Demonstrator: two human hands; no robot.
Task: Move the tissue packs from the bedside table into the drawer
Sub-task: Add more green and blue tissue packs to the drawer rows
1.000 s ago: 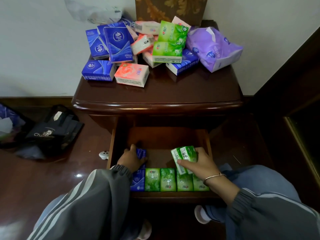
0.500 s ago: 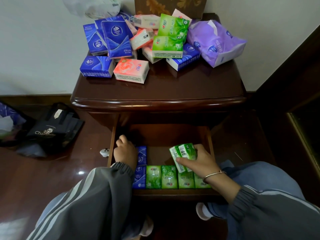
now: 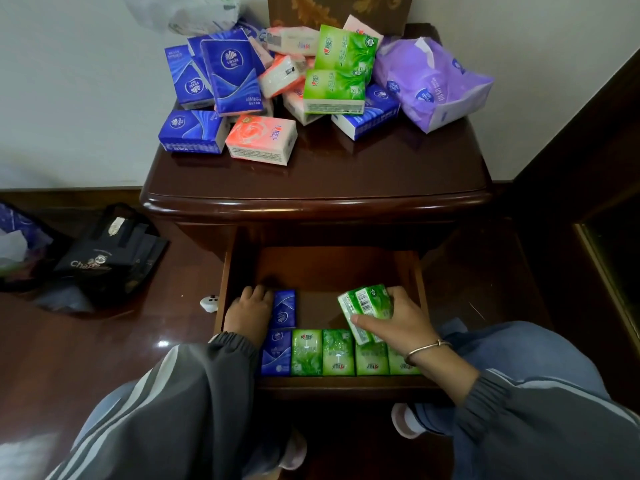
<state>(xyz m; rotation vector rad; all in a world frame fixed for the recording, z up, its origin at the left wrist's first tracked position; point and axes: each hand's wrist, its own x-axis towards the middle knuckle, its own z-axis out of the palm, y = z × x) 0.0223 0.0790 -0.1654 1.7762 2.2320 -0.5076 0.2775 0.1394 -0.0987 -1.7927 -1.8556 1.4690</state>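
Right hand (image 3: 391, 323): gripping two green plastic-wrapped tissue packs (image 3: 367, 310) over open brown wooden drawer (image 3: 322, 271). Left hand (image 3: 250, 313): inside drawer, touching upright blue tissue pack (image 3: 284, 308); grip not discernible. Along drawer front: row of one blue and four green packs (image 3: 337, 353). On dark glossy wooden counter (image 3: 311, 181): heap of blue, pink, green and purple packs (image 3: 261, 138).

Right hand (image 3: 398, 323) gripped two green tissue packs (image 3: 367, 306) over the open drawer (image 3: 420, 289), just above the front row of green packs (image 3: 322, 351). Left hand (image 3: 251, 311) rested against a blue pack (image 3: 284, 308). Loads more packs (image 3: 263, 136) were piled on the desk (image 3: 346, 174).
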